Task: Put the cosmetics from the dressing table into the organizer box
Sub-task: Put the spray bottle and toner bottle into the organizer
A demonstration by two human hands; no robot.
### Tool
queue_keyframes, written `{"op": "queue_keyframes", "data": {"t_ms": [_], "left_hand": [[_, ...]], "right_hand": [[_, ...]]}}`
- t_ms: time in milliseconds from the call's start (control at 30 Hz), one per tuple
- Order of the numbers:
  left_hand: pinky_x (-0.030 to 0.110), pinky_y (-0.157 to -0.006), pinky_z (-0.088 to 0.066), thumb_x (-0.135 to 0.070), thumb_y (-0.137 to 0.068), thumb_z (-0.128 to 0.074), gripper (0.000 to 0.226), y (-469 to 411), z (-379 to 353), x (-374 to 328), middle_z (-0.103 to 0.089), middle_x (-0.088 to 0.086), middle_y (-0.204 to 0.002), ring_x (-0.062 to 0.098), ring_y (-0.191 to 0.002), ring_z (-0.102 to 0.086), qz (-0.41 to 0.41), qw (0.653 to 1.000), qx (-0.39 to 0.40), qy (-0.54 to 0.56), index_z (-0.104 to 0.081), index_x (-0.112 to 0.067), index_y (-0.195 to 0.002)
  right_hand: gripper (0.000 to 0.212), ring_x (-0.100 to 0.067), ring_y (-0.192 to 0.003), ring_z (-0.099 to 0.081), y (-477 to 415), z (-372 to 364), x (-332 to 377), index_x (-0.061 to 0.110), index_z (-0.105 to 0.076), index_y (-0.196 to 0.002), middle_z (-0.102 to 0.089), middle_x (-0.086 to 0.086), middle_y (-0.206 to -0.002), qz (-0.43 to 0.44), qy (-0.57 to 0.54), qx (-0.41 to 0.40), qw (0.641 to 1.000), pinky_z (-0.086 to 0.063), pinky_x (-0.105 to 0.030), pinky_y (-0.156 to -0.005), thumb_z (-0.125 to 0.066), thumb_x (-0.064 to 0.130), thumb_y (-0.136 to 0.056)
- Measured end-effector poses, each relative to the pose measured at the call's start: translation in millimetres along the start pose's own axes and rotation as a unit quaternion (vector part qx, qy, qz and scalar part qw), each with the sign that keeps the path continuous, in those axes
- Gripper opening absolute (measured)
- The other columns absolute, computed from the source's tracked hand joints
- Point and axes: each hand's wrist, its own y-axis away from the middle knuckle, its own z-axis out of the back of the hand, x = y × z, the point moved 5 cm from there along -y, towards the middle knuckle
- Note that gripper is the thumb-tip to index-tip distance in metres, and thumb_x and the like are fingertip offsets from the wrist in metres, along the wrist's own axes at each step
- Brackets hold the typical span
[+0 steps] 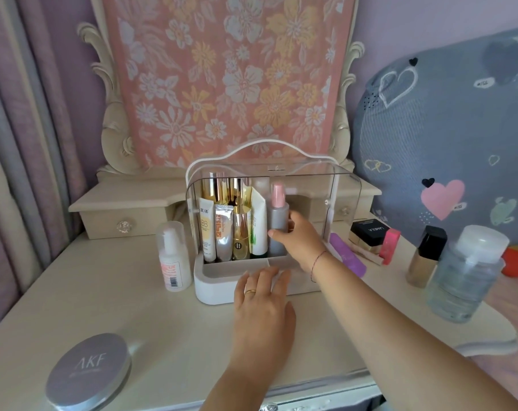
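The right hand point(299, 232) reaches into the open front of the organizer box point(252, 280), its fingers point(277, 234) clamped round the lower body of a grey bottle with a pink cap point(279, 221), which stands upright at the right end of the rear row, just beside a white tube point(259, 229); judged, the bottle is being seated in its slot and not yet released. The left hand point(262, 301) lies flat with fingers together and extended against the white front lip of the box, holding nothing, evidently to steady the box against the push. The clear lid point(341, 185) is swung up and back, leaving the front open for loading. Already stowed: a cream tube marked "BB" point(206, 232), a silver tube point(224, 235) with orange lettering too small to read, and a gold bottle point(241, 235). Still on the table point(168, 336): a white pump bottle point(173, 256) with barcode at left, a round tin lettered "AKF" point(88, 372) at front left, a purple tube point(348, 258), a black-lidded jar point(366, 232) whose inverted lettering cannot be made out with confidence, a pink stick point(389, 246), a foundation bottle point(427, 256) and a clear bottle point(467, 274) at right. Task judged roughly half done
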Motion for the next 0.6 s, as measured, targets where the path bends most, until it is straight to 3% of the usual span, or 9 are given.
{"op": "queue_keyframes", "data": {"t_ms": [167,600], "left_hand": [[0.051,-0.101,-0.039,-0.009,-0.067,-0.071,0.048,-0.4,0.0,0.0,-0.064,0.009,-0.114,0.028,-0.108,-0.059,0.001,1.000,-0.002,-0.004,-0.064,-0.010,-0.114],[0.050,-0.100,-0.040,-0.009,-0.067,-0.072,0.047,0.1,1.2,-1.3,-0.064,0.008,-0.113,0.027,-0.107,-0.060,-0.003,1.000,-0.013,-0.007,-0.064,-0.010,-0.113]], "right_hand": [[0.043,-0.026,-0.102,-0.060,-9.7,2.2,-5.4,0.014,-0.051,-0.116,-0.063,-0.009,-0.111,-0.029,0.020,0.020,0.999,-0.050,-0.044,-0.093,-0.071,0.010,-0.079],[0.039,-0.027,-0.097,-0.062,-9.7,1.8,-12.4,0.022,-0.053,-0.106,-0.065,-0.008,-0.105,-0.043,0.051,0.011,0.998,-0.052,-0.051,-0.090,-0.072,0.014,-0.072]]}}
